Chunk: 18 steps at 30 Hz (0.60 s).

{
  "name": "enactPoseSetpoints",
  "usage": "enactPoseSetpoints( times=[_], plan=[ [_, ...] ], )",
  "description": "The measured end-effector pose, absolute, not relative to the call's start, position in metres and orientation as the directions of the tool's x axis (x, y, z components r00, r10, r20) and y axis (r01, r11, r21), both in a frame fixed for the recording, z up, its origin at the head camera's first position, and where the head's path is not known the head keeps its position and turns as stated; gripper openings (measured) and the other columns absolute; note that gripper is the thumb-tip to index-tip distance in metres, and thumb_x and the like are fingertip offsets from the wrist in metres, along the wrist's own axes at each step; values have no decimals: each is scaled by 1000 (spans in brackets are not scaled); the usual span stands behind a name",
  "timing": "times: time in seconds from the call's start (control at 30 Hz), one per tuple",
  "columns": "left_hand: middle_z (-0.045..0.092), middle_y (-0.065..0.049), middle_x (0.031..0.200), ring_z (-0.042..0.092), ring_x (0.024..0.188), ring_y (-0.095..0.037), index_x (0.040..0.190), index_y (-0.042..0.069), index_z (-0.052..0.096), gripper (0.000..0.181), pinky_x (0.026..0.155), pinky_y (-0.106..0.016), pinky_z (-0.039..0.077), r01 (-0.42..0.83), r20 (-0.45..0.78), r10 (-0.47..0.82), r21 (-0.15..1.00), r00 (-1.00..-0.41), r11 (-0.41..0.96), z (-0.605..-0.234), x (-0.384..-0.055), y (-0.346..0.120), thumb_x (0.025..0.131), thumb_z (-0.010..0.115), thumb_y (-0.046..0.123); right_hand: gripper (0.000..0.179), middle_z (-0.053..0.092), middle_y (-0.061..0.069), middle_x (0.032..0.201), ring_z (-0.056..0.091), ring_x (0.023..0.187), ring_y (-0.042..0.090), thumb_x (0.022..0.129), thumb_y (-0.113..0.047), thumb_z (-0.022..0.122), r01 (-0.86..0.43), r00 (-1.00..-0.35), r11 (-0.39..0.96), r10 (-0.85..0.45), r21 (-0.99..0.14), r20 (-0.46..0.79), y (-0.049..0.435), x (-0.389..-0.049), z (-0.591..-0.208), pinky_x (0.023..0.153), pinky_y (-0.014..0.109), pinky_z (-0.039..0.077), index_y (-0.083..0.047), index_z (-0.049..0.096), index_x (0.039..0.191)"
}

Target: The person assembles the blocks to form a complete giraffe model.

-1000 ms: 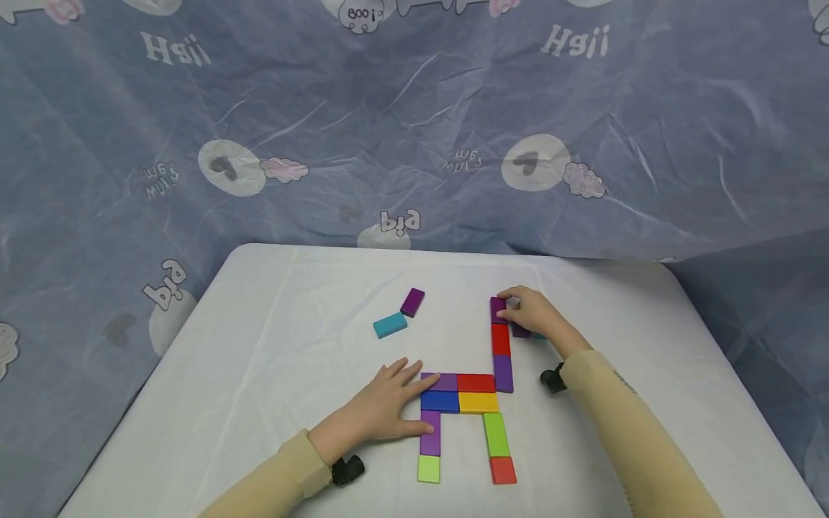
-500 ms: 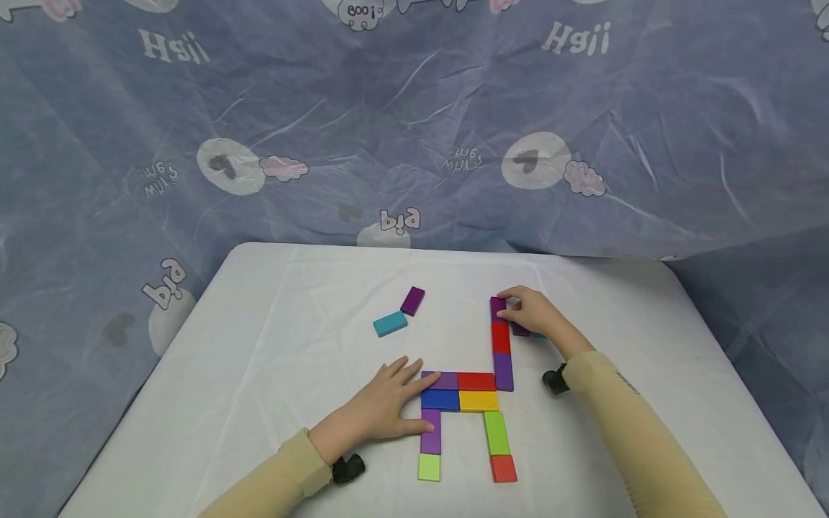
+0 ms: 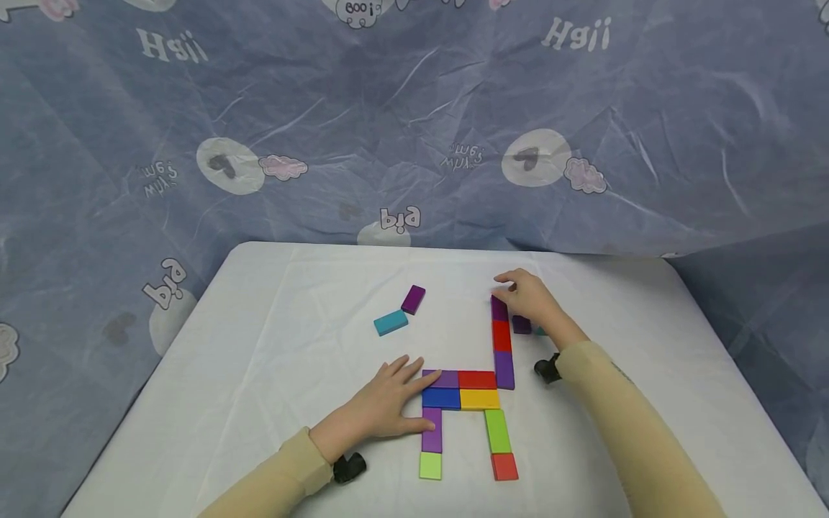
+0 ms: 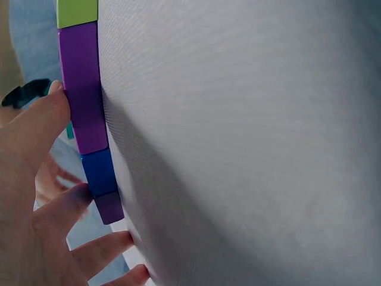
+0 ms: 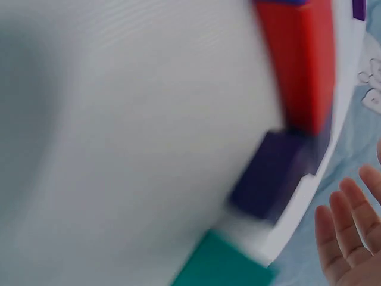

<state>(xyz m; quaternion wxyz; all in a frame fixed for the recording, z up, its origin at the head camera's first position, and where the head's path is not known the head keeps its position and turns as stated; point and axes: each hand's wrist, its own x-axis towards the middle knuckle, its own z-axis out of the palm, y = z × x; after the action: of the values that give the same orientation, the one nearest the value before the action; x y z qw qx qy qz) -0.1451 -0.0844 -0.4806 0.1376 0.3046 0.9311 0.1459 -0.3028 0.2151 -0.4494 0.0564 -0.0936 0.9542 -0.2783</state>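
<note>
In the head view, coloured rectangular blocks lie joined on the white table. A purple block [image 3: 442,380] and a red block [image 3: 476,380] lie above a blue block [image 3: 440,398] and a yellow block [image 3: 479,399]. My left hand [image 3: 378,406] spreads its fingers; index finger and thumb touch the purple blocks at the left side. A column rises at the right: violet block [image 3: 504,370], red block [image 3: 501,336], dark purple block [image 3: 499,309] on top. My right hand [image 3: 532,296] hovers by that top end, thumb near it and fingers apart. The right wrist view shows straight fingers [image 5: 351,226].
A dark purple block [image 3: 413,300] and a turquoise block [image 3: 391,323] lie loose at the back middle. Another dark block [image 3: 521,324] and a teal block [image 5: 223,262] are beneath and beside my right hand. A patterned blue-grey cloth [image 3: 363,129] hangs behind the table.
My right hand has let go of the top dark purple block and moved slightly up and away, fingers parting. The left hand stays in place on the blocks.
</note>
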Motion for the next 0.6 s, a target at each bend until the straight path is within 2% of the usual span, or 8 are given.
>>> enactPoseSetpoints(
  times=[0.2, 0.6],
  plan=[
    [31, -8, 161, 23, 150, -36, 155, 36, 30, 82, 116, -61, 27, 517, -183, 598, 350, -781, 781, -481, -147, -83, 85, 60, 66, 44, 56, 20, 136, 56, 120, 37, 96, -28, 63, -187, -969, 806, -245, -561, -29, 182, -306, -436, 99, 51, 49, -3, 61, 132],
    [31, -8, 161, 24, 149, -36, 155, 36, 30, 81, 115, -62, 28, 514, -193, 597, 351, -778, 783, -480, -147, -82, 86, 60, 66, 54, 58, 17, 137, 55, 126, 35, 91, -31, 70, -222, -937, 787, -335, -576, -97, 111, -310, -439, 107, 48, 45, -3, 57, 136]
  ],
)
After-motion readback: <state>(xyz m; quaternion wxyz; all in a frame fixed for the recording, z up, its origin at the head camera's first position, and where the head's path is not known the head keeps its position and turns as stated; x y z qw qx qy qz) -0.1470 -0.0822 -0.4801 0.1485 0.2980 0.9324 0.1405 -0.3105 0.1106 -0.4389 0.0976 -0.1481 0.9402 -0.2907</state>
